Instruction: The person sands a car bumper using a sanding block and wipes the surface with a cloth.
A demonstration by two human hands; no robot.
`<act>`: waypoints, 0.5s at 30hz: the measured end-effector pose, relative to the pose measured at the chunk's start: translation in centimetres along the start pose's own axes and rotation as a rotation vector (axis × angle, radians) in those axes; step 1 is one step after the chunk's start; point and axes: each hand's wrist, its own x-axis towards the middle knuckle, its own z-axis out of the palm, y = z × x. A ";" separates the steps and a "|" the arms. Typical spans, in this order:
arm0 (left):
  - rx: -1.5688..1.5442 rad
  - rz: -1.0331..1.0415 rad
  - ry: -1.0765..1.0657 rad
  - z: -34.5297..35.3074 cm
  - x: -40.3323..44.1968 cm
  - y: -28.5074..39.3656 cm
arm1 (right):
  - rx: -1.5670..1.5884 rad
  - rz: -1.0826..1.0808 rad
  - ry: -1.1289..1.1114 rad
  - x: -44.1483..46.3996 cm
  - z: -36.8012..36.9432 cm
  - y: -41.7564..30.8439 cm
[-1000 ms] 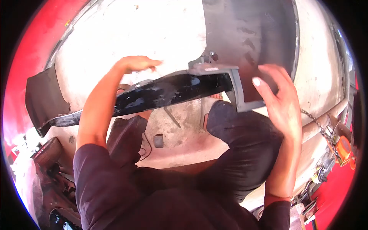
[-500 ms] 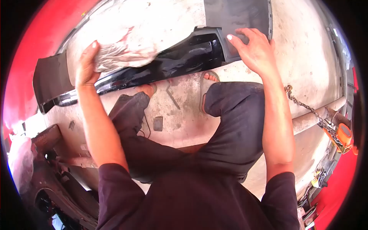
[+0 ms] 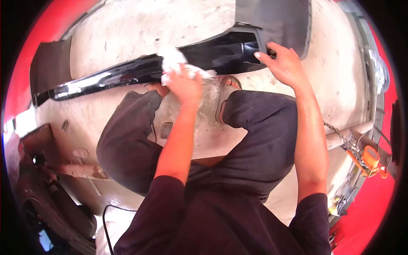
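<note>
A long, glossy black car body panel point(image 3: 131, 72) lies crosswise before my knees, wide at its right end and narrow at the left. My left hand point(image 3: 186, 87), slightly blurred, presses a white cloth point(image 3: 172, 59) onto the middle of the panel, fingers over the cloth. At the wide end, my right hand point(image 3: 287, 66) has its thumb and curled fingers on the panel's matte edge, closed around it. Part of that grip is hidden from view.
Dark flat sheets point(image 3: 274, 23) lie beneath the panel's right end and at its left end point(image 3: 51, 63). To the right, a rusty pipe point(image 3: 340, 138) carries a chain and an orange tool point(image 3: 370, 157). Dark car parts point(image 3: 55, 204) stand lower left.
My left hand has swept right with the cloth, from the panel's left part to its middle. My right hand's fingers have closed at the panel's right end. The view has shifted slightly.
</note>
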 end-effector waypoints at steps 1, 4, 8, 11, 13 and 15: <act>-0.042 0.050 -0.103 -1.2 -0.5 2.8 | -0.050 -0.004 0.017 0.2 -0.1 -0.1; -0.241 0.415 -0.135 -0.6 -1.2 8.9 | -0.106 0.007 -0.010 1.1 0.4 0.0; -0.253 0.469 -0.096 -0.3 -0.6 9.1 | -0.144 -0.047 0.204 1.1 1.2 -0.8; 0.021 0.576 -0.147 -0.7 1.0 4.3 | -0.158 0.062 0.091 1.7 0.6 -1.2; 0.106 0.507 -0.112 -1.6 1.6 -0.4 | -0.117 0.004 0.154 2.0 0.9 -0.6; 0.194 0.468 -0.052 -2.3 2.4 -5.7 | -0.118 0.012 0.181 1.9 0.6 -0.9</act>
